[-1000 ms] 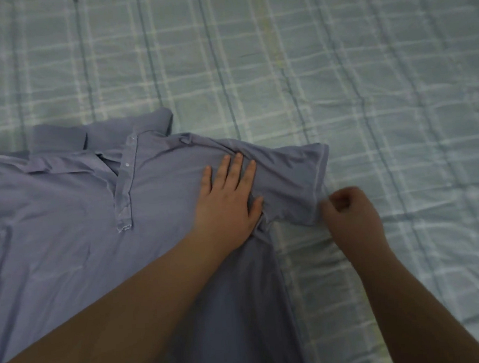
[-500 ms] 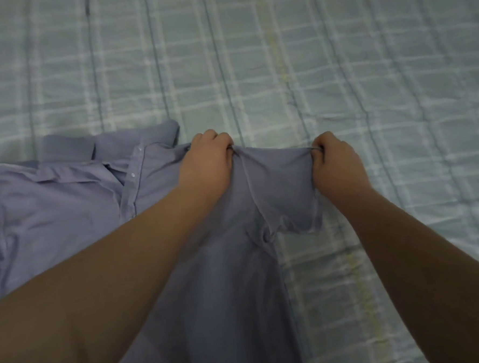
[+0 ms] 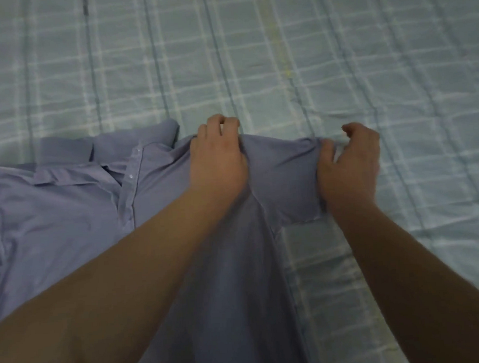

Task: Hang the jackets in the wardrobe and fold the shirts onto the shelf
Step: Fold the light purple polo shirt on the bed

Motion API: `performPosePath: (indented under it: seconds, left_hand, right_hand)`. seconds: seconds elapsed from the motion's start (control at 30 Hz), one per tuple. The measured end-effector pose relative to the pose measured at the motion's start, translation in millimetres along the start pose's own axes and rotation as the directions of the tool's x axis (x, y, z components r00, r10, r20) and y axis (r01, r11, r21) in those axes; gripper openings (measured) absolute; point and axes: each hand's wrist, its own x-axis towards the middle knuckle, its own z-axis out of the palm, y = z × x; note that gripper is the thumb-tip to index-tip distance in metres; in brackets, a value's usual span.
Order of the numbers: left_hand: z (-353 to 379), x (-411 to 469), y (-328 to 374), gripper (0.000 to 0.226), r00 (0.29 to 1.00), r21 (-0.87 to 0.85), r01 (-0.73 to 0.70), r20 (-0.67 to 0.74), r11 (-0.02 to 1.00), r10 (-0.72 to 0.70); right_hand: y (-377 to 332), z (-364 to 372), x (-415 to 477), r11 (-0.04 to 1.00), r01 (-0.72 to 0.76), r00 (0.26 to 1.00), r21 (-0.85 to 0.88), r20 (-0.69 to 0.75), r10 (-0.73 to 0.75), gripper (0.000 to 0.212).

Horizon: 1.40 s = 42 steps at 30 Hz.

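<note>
**Both hands on the sleeve of the blue shirt**

Down at the bottom of the frame, two bare forearms reach in, the left one sweeping up from the lower left corner, the right one coming in from the lower right. Under the left forearm, the body of the blue shirt runs down the lower centre and spreads across the left half of the picture, lying face up on the checked bedsheet.

Up to mid-frame now, and here is the action. The left hand sits at the shoulder seam, fingers curled over the top edge of the cloth and gripping it. Just to the right, the right hand is at the outer end of the short sleeve: thumb pressed against the cuff, fingers bent and raised above it. Whether it truly pinches the hem, I cannot tell. The hands stand apart, the sleeve stretched flat between them.

Left of the left hand, the button placket lies open with two pale buttons showing, and the collar is spread out just beyond it.

Further up, pale green sheet with white and darker lines fills the whole top half of the frame.
</note>
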Motion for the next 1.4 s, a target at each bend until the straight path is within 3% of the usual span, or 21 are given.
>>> performPosePath:
  seconds: [0.07, 0.17, 0.27, 0.37, 0.47, 0.53, 0.6, 0.73, 0.83, 0.97, 1.2, 1.4]
  left_hand:
    - [0.1, -28.9, 12.1, 0.054, 0.997, -0.035, -0.078, -0.008, 0.996, 0.078]
    - [10.9, -63.9, 27.1, 0.062, 0.975, 0.013, -0.204, 0.097, 0.979, 0.201]
    - [29.7, -78.7, 24.6, 0.069, 0.964, 0.103, -0.198, 0.202, 0.975, 0.174]
    - [42.9, -81.9, 17.7, 0.072, 0.960, 0.171, -0.204, 0.227, 0.964, 0.163]
    - [45.5, -81.2, 18.0, 0.072, 0.958, 0.177, -0.195, 0.243, 0.965, 0.149]
    - [42.1, -79.9, 19.4, 0.071, 0.959, 0.162, -0.187, 0.243, 0.969, 0.145]
    - [34.9, -78.6, 19.8, 0.070, 0.962, 0.126, -0.179, 0.228, 0.976, 0.147]
    - [18.7, -76.9, 16.0, 0.067, 0.976, 0.075, -0.117, 0.191, 0.990, 0.101]
    - [10.0, -79.8, 12.9, 0.066, 0.975, 0.053, -0.097, 0.207, 0.994, 0.084]
    - [-4.2, -85.2, 7.5, 0.065, 0.971, 0.001, -0.103, 0.218, 0.995, 0.100]
    - [-30.4, -104.6, -28.6, 0.065, 0.980, -0.022, -0.015, 0.196, 1.000, 0.019]
    - [-51.3, -118.2, -57.8, 0.065, 0.979, -0.084, 0.057, 0.198, 0.995, -0.039]
  right_hand:
    - [-4.6, -8.6, -28.7, 0.994, 0.110, 0.992, -0.006, -0.056, -0.110, 0.044]
    - [4.9, -7.5, -69.4, 0.925, 0.341, 0.938, -0.166, 0.124, -0.323, 0.054]
    - [28.9, 1.9, -88.2, 0.864, 0.364, 0.916, -0.348, 0.302, -0.265, 0.059]
    - [41.7, 4.0, -91.6, 0.830, 0.363, 0.906, -0.424, 0.368, -0.208, 0.061]
    - [32.2, 1.7, -82.1, 0.888, 0.311, 0.924, -0.340, 0.328, -0.197, 0.065]
    - [20.0, -0.7, -60.4, 0.982, 0.148, 0.965, -0.116, 0.236, -0.118, 0.064]
    - [11.7, -2.0, -32.3, 0.998, -0.043, 0.986, 0.044, 0.163, 0.035, 0.059]
    - [0.7, -1.2, 5.5, 0.964, -0.253, 0.926, -0.082, 0.267, 0.266, 0.046]
    - [-7.3, 1.9, 7.3, 0.965, -0.225, 0.901, -0.137, 0.347, 0.259, 0.028]
    - [-19.0, -6.8, -6.6, 0.979, -0.201, 0.938, -0.023, 0.282, 0.200, 0.006]
    - [-66.0, -37.3, -46.6, 1.000, 0.013, 0.969, 0.011, 0.245, -0.015, 0.011]
    - [-134.0, -11.5, -90.8, 0.996, 0.034, 0.923, 0.082, 0.379, -0.063, 0.016]
